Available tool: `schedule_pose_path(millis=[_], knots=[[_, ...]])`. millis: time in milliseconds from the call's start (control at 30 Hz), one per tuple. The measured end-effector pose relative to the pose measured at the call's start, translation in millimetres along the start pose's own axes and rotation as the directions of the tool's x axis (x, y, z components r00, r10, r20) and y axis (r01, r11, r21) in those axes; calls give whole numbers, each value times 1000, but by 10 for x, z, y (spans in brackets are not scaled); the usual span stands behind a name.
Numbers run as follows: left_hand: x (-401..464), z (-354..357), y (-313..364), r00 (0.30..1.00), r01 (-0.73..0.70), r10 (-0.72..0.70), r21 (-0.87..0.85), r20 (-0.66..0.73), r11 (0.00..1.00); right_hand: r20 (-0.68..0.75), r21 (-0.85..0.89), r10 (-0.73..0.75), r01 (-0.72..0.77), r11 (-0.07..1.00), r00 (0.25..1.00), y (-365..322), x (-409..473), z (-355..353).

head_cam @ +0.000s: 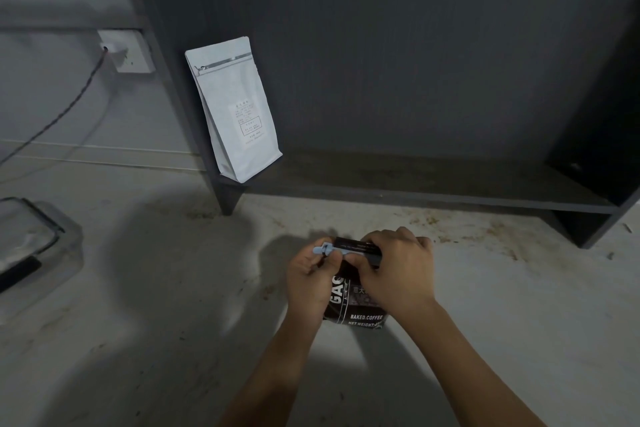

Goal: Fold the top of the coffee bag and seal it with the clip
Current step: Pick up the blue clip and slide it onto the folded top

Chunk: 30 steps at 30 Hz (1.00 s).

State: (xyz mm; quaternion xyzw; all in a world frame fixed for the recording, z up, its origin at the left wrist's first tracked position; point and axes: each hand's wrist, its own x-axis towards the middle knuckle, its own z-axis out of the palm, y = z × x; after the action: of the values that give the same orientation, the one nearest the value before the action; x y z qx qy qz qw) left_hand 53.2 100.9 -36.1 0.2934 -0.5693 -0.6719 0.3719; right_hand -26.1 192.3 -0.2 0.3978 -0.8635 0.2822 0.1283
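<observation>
Both hands are working at the top of a dark coffee bag (356,305) that is standing on the pale worktop (502,322). Gripping the bag's left edge, the left hand (310,282) is pinching with thumb and forefinger the pale blue clip (323,250), whose hinged end is sticking out just above and to the left of that hand. Curled over the folded top of the bag, the right hand (394,270) is pressing down on it with its fingers closed around the fold; the clip's long bar seems to be running under those fingers, though most of it is hidden. Between the two wrists the bag's front is showing white lettering, including "BAKED.COFFEE"; its contents cannot be seen. Well beyond the hands and to their left, a white pouch (235,107) is leaning upright on the low ledge of a dark shelf unit (415,80), its top sealed flat, so nothing inside it is showing. Far to the left of the left hand, a clear lidded container (34,246) is sitting at the worktop's edge, its contents too blurred to tell. Brown crumbs (433,218) are lying scattered on the worktop just beyond the right hand.
</observation>
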Motion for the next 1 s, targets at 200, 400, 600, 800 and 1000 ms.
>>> schedule_pose_path(millis=[200, 400, 600, 800, 1000], knots=[[-10, 6, 24, 1000, 9, -9, -4, -20, 1000, -3, -22, -8, 8, 1000, 1000, -10, -7, 9], [-5, 35, -1, 998, 13, -12, 18, -56, 1000, -20, -61, -2, 1, 998, 1000, -22, -8, 26], [4, 30, -8, 999, 22, -21, 24, -44, 999, -7, -62, 2, -2, 998, 1000, -10, -9, 26], [29, 17, 44, 999, -17, 17, 4, 29, 1000, -10, 74, -83, 83, 994, 997, 116, 2, 20], [37, -60, 3, 994, -69, 69, -7, 81, 998, -103, 435, 103, -48, 899, 989, 375, -241, -60]])
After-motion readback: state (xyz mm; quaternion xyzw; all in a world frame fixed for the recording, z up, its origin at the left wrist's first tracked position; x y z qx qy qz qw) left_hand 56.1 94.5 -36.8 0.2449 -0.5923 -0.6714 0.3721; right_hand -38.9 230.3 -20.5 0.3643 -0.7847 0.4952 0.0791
